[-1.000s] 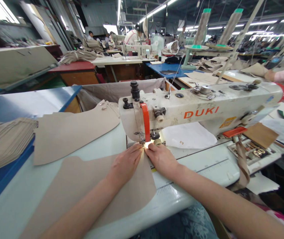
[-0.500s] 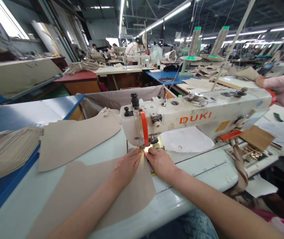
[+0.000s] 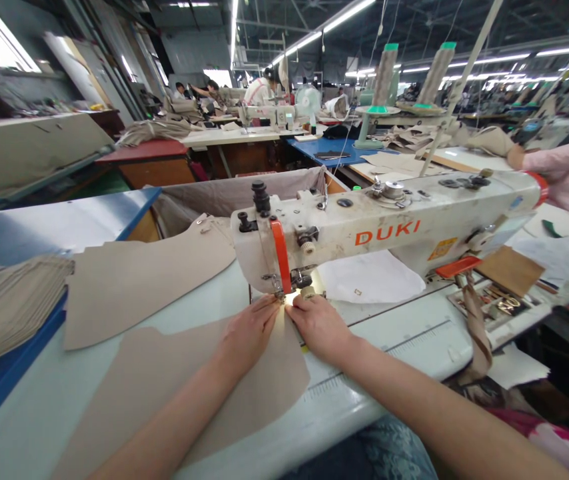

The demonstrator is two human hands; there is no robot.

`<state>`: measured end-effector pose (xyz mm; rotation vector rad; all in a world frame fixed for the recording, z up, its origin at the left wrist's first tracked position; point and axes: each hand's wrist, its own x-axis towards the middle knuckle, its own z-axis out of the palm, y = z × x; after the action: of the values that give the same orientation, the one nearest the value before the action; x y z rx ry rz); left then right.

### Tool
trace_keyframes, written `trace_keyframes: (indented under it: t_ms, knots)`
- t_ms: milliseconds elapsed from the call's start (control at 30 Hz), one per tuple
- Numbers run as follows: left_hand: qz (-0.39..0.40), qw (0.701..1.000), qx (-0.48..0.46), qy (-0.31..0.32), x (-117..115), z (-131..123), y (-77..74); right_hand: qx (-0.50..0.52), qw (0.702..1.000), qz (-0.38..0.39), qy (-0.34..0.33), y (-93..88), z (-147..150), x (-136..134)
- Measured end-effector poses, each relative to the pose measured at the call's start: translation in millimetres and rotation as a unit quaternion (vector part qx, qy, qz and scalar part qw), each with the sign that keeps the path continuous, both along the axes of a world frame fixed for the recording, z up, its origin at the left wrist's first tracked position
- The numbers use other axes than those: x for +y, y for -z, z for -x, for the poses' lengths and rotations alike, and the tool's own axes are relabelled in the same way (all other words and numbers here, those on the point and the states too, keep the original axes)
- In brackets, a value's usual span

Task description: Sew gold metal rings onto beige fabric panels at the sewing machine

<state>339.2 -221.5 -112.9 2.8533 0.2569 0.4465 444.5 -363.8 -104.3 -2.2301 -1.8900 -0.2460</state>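
Observation:
A white sewing machine marked DUKI stands on a pale table. A tan fabric panel lies flat in front of it, its far corner under the lit needle area. My left hand rests flat on that corner, fingertips just left of the presser foot. My right hand presses the fabric edge just right of the needle, fingers stretched forward. Both hands nearly touch at the fingertips. A second tan panel lies on the table behind, to the left.
A stack of tan pieces sits on a blue side table at left. White paper lies under the machine arm. A tray with scissors is at right. A person's pink sleeve shows far right. Thread cones stand behind.
The view shifted slightly; the hands stay at the needle, pressing the fabric corner in nearly the same place.

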Motion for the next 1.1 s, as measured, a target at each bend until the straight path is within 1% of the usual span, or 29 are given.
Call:
trace_keyframes:
  t_ms: [300,467,600,700,800,900,967,1033,1100]
  knots:
    - [-0.005,1.000,0.001,0.008,0.6,0.1,2.8,0.004,1.000,0.001,-0.006,3.1,-1.0,-0.7]
    - [0.006,1.000,-0.005,0.005,-0.7,0.8,2.3,0.007,1.000,-0.001,0.005,1.0,1.1,-2.0]
    - [0.010,1.000,0.000,-0.002,-0.8,-3.2,0.9,0.004,1.000,-0.004,0.003,-0.6,-0.2,-0.7]
    - [0.012,1.000,-0.016,-0.002,-1.7,-1.4,1.7,0.002,1.000,-0.009,0.002,0.1,0.2,-1.4]
    - [0.005,0.998,-0.061,0.024,-5.7,16.3,4.9,0.011,0.999,-0.025,-0.025,2.4,9.3,-7.5]
    - [-0.015,0.994,-0.101,0.047,-13.6,46.2,8.6,0.052,0.994,-0.052,-0.075,4.6,25.1,-17.9]
    - [-0.018,0.993,-0.107,0.049,-19.4,62.9,8.9,0.078,0.990,-0.069,-0.095,4.5,34.0,-24.4]
    - [0.003,0.993,-0.108,0.042,-23.7,71.0,6.7,0.098,0.986,-0.087,-0.100,3.0,38.9,-28.7]
    - [0.036,0.992,-0.117,0.020,-25.7,70.3,3.0,0.114,0.983,-0.104,-0.097,1.6,40.0,-30.5]
